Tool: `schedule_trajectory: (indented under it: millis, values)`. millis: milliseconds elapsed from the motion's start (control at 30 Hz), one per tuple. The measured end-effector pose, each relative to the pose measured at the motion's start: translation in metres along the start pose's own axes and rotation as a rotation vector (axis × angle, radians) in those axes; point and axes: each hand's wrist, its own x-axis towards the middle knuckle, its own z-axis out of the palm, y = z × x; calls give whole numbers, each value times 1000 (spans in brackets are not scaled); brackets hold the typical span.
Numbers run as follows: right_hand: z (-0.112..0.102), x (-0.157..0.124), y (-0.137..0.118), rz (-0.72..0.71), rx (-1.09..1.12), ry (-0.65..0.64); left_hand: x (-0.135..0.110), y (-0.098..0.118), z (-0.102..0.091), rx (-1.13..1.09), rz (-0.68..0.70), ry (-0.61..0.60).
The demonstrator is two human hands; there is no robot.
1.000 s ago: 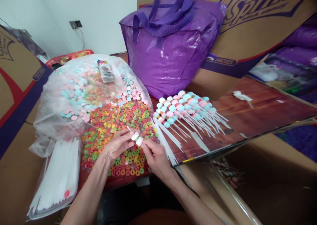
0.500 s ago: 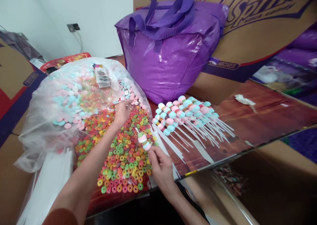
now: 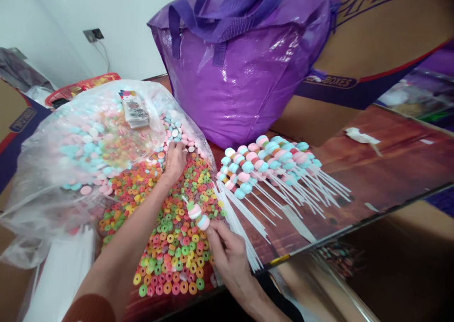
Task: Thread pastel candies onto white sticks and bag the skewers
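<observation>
The right hand (image 3: 227,253) pinches a candy skewer (image 3: 196,213) over the near edge of the ring-candy heap (image 3: 173,218). The left hand (image 3: 175,159) presses curled fingers among pastel sweets (image 3: 177,135) at the heap's far edge; whether it grips one I cannot tell. Finished skewers (image 3: 269,166) lie right of the heap on the counter (image 3: 390,161).

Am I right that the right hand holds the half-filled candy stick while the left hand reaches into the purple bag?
Not quite: the head view shows the left hand reaching into the pastel candies in the clear plastic bag, not the purple bag. The right hand does hold the candy stick.

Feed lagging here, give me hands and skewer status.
Right hand pinching half-loaded skewer. Left hand on pastel sweets. Nothing blocking.
</observation>
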Motion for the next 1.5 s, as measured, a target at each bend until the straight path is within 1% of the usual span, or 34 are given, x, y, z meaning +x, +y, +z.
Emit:
schedule_trajectory:
  millis: [167,233,433,500,567,667,867,967,1067,1167,1233,1267,1400,1433,1500]
  values:
    - [-3,3,-5,-1,-60,-41,-7,-1,2,-3,77,-51]
    - [-4,3,-6,3,-66,-44,-7,-2,3,-34,97,-50]
    - [-3,4,-7,3,-70,-43,-2,-8,9,-278,75,-33]
    - [-3,4,-7,-8,-69,-37,1,-6,10,-256,96,-33]
    - [-3,4,-7,-13,-69,-34,6,-3,10,-178,110,-43]
    - [-3,4,-7,-4,-71,-38,12,4,10,-99,55,-56]
    - [-3,4,-7,-4,-89,-49,22,14,12,-84,-35,-60]
    - [-3,5,-8,6,-94,-46,19,21,11,-80,-68,-71]
    - [-2,5,-10,16,-91,-45,11,27,6,-104,-94,-61]
    - [-2,4,-11,13,-85,-37,0,24,-4,-249,-135,10]
    - [-2,3,-11,20,-74,-38,-10,17,-15,-444,-153,23]
    - [-3,3,-11,28,-64,-38,-16,13,-21,-564,-162,-1]
    - [-3,2,-10,59,1,-19,-54,-2,-48,-1041,-253,-189]
    - [-3,2,-10,64,13,-15,-66,-4,-54,-1127,-286,-212]
    - [-2,2,-9,69,20,-13,-89,-7,-61,-1245,-337,-222]
